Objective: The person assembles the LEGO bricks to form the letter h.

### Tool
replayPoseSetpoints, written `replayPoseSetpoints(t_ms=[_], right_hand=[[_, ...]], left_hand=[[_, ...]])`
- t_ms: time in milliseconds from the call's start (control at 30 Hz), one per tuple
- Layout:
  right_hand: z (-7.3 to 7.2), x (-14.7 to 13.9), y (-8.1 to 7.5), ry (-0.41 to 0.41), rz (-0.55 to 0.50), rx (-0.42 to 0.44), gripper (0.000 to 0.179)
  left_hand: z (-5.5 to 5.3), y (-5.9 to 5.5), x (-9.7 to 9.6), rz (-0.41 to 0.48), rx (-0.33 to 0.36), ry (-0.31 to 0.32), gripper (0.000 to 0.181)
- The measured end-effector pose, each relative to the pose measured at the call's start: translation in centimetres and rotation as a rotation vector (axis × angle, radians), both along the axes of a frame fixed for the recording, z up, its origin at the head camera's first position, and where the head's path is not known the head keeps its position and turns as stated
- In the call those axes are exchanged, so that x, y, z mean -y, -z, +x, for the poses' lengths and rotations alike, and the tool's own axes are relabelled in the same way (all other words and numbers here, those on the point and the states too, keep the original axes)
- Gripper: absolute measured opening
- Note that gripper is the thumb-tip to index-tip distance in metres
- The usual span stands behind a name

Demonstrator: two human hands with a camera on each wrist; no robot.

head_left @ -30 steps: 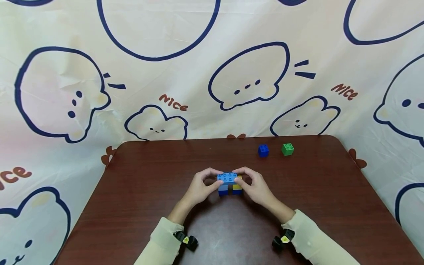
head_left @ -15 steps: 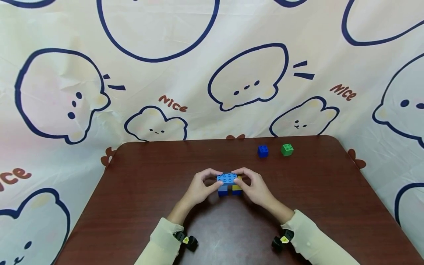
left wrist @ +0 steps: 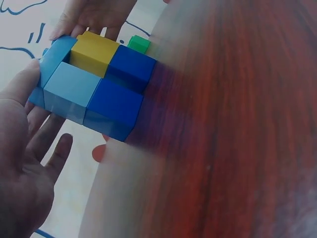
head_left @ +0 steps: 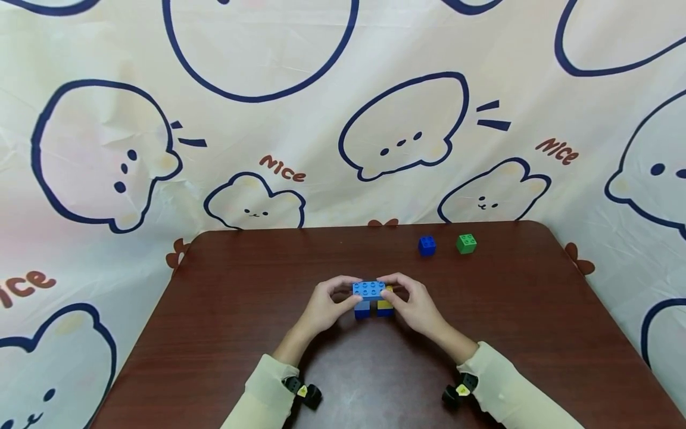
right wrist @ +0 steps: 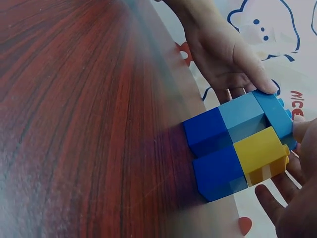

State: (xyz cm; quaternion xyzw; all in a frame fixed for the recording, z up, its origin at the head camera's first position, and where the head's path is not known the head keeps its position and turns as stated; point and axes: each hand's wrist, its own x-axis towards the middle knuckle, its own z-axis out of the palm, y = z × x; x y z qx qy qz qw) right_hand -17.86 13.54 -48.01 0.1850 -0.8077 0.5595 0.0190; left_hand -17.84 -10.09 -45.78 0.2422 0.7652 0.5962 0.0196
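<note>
A long blue building brick (head_left: 368, 291) lies across the top of two short stacks. The left stack has a light blue brick (left wrist: 72, 89) over a dark blue brick (left wrist: 115, 106). In the right stack a yellow brick (right wrist: 260, 152) sits over another dark blue brick (right wrist: 219, 171), and some of its studs stick out past the long brick. My left hand (head_left: 324, 305) pinches the long brick's left end, thumb in front and fingers behind. At the other end my right hand (head_left: 417, 302) pinches it the same way. The fingertips behind are partly hidden.
Toward the back right of the brown table (head_left: 236, 333) stand a small blue brick (head_left: 427, 245) and a green brick (head_left: 466, 243), apart from each other. A patterned cloth (head_left: 321, 131) hangs right behind the table's far edge.
</note>
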Motion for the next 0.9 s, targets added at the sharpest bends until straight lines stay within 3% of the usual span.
replayPoseSetpoints(t_ms=[300, 533, 600, 800, 900], right_hand=[[-0.1, -0.1, 0.0, 0.014, 0.023, 0.013, 0.028], [0.1, -0.2, -0.2, 0.022, 0.044, 0.019, 0.03], [0.1, -0.2, -0.4, 0.019, 0.049, 0.024, 0.03], [0.3, -0.6, -0.8, -0.016, 0.078, 0.04, 0.035], [0.3, -0.9, -0.8, -0.042, 0.109, 0.025, 0.041]], left_hand=[[0.0, 0.0, 0.1, -0.007, 0.01, 0.015, 0.029], [-1.3, 2.7, 0.1, -0.02, 0.009, 0.004, 0.032], [-1.5, 3.0, 0.2, -0.016, 0.004, 0.0, 0.032], [-1.5, 3.3, 0.3, -0.007, 0.005, -0.003, 0.03], [-1.3, 2.8, 0.3, -0.011, 0.006, -0.007, 0.029]])
